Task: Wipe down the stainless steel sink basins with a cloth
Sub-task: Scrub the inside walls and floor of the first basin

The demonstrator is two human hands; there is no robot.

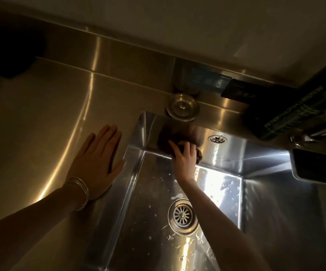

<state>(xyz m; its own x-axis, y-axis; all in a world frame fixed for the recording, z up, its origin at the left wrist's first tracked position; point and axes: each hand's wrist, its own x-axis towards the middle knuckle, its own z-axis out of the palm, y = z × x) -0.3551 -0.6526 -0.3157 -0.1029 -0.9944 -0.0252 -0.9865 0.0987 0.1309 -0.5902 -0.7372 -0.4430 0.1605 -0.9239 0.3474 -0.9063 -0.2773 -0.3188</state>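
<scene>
A stainless steel sink basin (271,202) fills the lower right, wet, with white foam flecks around its drain strainer (182,215). My right hand (184,158) reaches to the basin's far wall and presses a dark cloth (163,141) against it near the far left corner, fingers spread over it. The cloth is mostly hidden under the hand and in shadow. My left hand (97,163) lies flat, fingers straight, on the steel counter (31,133) just left of the basin's rim, with thin bangles on the wrist.
A round steel sink plug (182,107) sits on the ledge behind the basin. An overflow grille (217,139) is in the far wall. A dark box (303,106) and a tap fitting (314,135) stand at the right, above a dark tray (318,167).
</scene>
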